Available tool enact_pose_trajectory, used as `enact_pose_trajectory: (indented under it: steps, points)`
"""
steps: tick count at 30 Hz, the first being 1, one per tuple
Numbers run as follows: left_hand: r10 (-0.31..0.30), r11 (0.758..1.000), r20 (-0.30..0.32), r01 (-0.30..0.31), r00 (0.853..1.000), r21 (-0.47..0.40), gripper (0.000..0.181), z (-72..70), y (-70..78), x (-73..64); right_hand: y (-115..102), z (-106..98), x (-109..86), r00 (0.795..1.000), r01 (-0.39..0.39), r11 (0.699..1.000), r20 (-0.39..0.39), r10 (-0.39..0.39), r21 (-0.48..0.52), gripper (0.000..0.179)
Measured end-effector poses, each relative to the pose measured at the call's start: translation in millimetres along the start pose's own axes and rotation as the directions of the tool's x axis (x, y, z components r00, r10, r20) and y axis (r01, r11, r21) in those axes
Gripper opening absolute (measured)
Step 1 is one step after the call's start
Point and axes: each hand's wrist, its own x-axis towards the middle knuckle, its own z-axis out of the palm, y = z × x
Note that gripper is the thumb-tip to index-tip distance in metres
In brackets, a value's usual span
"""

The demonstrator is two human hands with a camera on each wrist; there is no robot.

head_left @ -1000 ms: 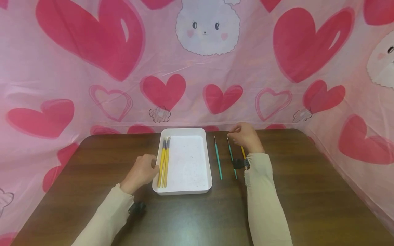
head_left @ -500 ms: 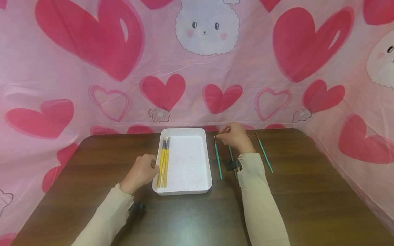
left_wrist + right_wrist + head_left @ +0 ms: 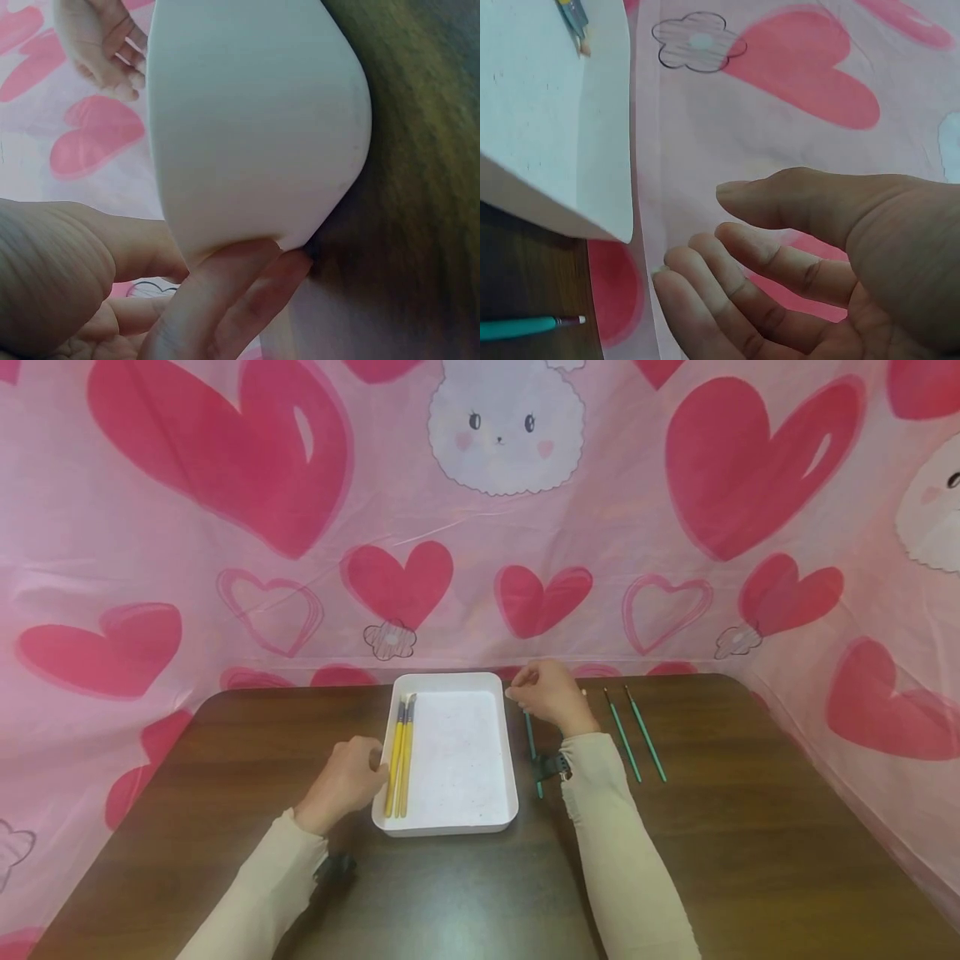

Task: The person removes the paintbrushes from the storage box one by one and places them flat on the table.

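The left hand (image 3: 345,781) pinches the left edge of the white rectangular tray (image 3: 457,760); the empty, loosely curled right hand (image 3: 547,693), dipping carelessly, could knock the slim teal-handled brush (image 3: 531,737) near the far edge of the brown wood-grain table (image 3: 750,827).

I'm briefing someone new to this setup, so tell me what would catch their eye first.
First, probably the pink cloth behind the table, with its big red hearts and fluffy white face. Next, the white tray on the table, with yellow-handled brushes along its left side. Then the left hand gripping the tray's left edge, and the right hand, holding nothing, just right of the tray near teal brushes.
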Motion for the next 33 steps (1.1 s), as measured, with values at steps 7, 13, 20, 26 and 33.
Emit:
enact_pose_trajectory:
  steps: [7, 13, 20, 26, 33]
  points:
    - [0.007, 1.000, -0.006, -0.007, 1.000, -0.002, 0.035, -1.8, -0.6, -1.1, -12, 18, -0.9, 0.998, 0.064, 0.997, -0.021, -0.065, -0.045, 0.016]
    - [0.009, 1.000, -0.009, -0.009, 1.000, -0.007, 0.035, -2.2, -2.6, -1.3, -21, 36, 1.7, 0.997, 0.073, 0.996, -0.006, -0.073, -0.053, 0.016]
    - [0.002, 1.000, -0.003, -0.002, 1.000, 0.022, 0.039, -0.8, -4.2, -0.3, -29, 54, 1.8, 0.997, 0.073, 0.995, 0.003, -0.073, -0.062, 0.016]
    - [0.019, 1.000, 0.005, -0.019, 1.000, 0.025, 0.038, -1.7, -4.0, 0.9, -35, 69, 1.2, 0.997, 0.043, 0.997, 0.070, -0.039, -0.059, 0.017]
    - [0.052, 0.999, 0.032, -0.053, 0.998, 0.005, 0.035, -5.6, -3.4, 3.2, -41, 84, 2.5, 0.992, 0.084, 0.988, 0.109, -0.069, -0.133, 0.018]
